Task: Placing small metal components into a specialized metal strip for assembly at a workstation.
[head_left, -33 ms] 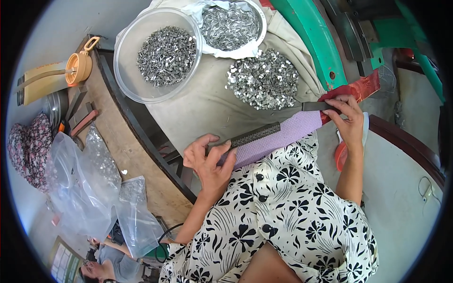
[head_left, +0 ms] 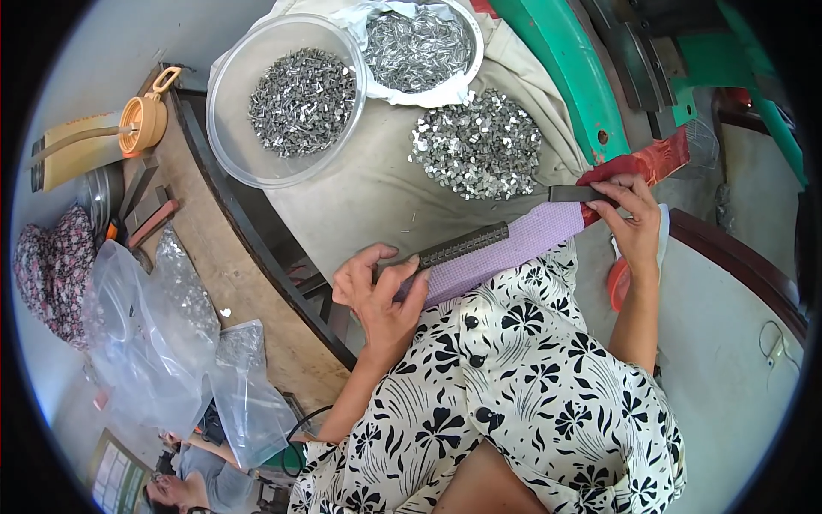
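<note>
My left hand (head_left: 381, 295) is closed on the near-left end of a dark, narrow bar (head_left: 463, 245) with a row of small notches along it. The bar rests along a lilac woven-cloth strip (head_left: 535, 233) that slants across my lap. To the right, my right hand (head_left: 632, 210) pinches a flat, plain dark bar (head_left: 569, 194) between thumb and fingers, over the strip's far end. Red cloth (head_left: 659, 161) shows beyond that hand. Just past the flat bar's tip, a heap of small silvery metal pieces (head_left: 477, 146) lies on the beige cloth (head_left: 342, 218).
A clear plastic tub (head_left: 224, 128) and a cloth-lined white bowl (head_left: 476, 43) hold many small metal pieces. Green machine framing (head_left: 561, 68) rises at the right. On the wooden bench (head_left: 274, 321) at left lie plastic bags (head_left: 141, 343) and an orange lidded cup (head_left: 144, 126). Another person (head_left: 201, 480) is at lower left.
</note>
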A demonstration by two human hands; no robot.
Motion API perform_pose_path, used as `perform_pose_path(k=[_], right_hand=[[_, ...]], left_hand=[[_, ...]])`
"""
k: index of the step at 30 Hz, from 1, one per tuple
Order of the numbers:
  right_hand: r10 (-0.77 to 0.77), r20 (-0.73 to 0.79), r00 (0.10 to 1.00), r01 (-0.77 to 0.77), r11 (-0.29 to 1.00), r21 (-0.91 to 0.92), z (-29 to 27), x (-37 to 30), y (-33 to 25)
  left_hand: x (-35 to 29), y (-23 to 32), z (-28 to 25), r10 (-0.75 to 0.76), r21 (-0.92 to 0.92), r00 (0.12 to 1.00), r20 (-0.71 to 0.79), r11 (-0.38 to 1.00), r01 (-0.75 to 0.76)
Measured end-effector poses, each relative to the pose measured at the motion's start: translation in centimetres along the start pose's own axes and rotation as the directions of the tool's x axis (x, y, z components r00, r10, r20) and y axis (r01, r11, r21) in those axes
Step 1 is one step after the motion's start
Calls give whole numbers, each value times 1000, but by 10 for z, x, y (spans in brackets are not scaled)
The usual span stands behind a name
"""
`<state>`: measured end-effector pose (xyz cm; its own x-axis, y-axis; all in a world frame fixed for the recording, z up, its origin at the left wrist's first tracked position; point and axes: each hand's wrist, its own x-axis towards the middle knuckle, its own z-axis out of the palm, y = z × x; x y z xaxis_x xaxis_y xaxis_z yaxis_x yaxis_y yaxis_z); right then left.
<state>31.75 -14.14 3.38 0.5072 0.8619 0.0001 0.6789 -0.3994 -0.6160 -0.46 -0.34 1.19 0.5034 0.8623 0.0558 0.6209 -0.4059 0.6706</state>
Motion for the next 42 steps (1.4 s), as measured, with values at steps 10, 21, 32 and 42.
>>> perform_pose_path(k=[10, 21, 32, 42], right_hand=[[-20, -88, 996, 29, 994, 102, 5, -6, -19], [45, -96, 994, -37, 996, 82, 28, -3, -33], [-351, 25, 936, 349, 934, 72, 40, 15, -85], [-683, 283, 673, 698, 714, 62, 80, 36, -138]], left_hand=[[0, -2, 1, 34, -1, 999, -19, 999, -34], [1, 3, -2, 4, -23, 1000, -2, 1000, -4], [0, -1, 6, -46, -68, 998, -33, 997, 44], [1, 0, 4, -67, -64, 998, 5, 996, 67]])
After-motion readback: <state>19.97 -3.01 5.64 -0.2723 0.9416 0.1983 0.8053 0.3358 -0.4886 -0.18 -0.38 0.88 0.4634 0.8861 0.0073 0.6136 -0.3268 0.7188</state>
